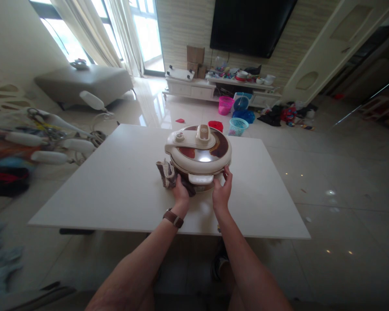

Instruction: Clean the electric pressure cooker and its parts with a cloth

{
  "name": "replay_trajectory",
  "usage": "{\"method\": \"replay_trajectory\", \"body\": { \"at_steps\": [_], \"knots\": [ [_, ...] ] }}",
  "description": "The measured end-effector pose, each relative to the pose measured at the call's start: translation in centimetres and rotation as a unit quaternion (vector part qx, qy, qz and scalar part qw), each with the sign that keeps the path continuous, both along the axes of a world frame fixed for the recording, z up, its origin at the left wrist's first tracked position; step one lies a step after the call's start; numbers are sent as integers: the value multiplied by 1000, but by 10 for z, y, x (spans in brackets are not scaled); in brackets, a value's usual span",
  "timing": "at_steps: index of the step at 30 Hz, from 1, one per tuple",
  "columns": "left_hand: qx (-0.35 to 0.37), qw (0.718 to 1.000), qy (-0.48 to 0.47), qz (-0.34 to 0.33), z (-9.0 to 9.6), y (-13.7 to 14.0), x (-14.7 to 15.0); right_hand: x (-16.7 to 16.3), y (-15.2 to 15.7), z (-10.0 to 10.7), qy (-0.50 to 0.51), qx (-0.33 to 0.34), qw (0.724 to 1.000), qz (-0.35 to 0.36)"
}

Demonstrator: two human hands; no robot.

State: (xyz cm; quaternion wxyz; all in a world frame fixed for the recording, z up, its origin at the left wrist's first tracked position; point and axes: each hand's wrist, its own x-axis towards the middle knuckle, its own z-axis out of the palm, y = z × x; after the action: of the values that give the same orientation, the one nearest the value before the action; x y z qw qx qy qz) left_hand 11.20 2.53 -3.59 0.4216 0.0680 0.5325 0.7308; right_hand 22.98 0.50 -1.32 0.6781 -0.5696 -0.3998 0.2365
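An electric pressure cooker (203, 152) with a cream and brown lid stands upright on the white table (116, 181). Its light front handle (201, 179) faces me. My left hand (180, 190), with a brown watch at the wrist, is closed on a brown patterned cloth (167, 173) at the cooker's lower left side; most of its fingers are hidden behind the cloth. On the other side, my right hand (222, 188) grips the cooker below the lid rim, thumb towards the front and fingers curled around the side.
Beyond the table are a pink basket (225, 105), a turquoise basket (238, 125) and a red container (215, 125) on the floor. A white floor lamp (92, 100) stands close by the left table edge. A cluttered low cabinet (191, 90) lines the far wall.
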Motion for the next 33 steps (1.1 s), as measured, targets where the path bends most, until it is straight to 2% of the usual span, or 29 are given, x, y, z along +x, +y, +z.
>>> {"method": "replay_trajectory", "body": {
  "at_steps": [9,17,20,26,29,33],
  "knots": [
    [-5,1000,-4,3,-2,-1,2,1,0,-2,-4,1,1000,5],
    [-54,998,-10,-25,-5,27,-24,1,1,-3,1,3,1000,8],
    [-28,999,12,-31,-4,15,-15,1,2,-2,8,3,1000,3],
    [38,995,60,-68,4,-34,23,0,3,-2,0,4,1000,-5],
    [37,995,63,-73,9,-38,27,1,2,-3,-6,2,1000,-2],
    [31,995,66,-61,13,-30,23,1,1,-3,-5,1,1000,4]
  ]
}}
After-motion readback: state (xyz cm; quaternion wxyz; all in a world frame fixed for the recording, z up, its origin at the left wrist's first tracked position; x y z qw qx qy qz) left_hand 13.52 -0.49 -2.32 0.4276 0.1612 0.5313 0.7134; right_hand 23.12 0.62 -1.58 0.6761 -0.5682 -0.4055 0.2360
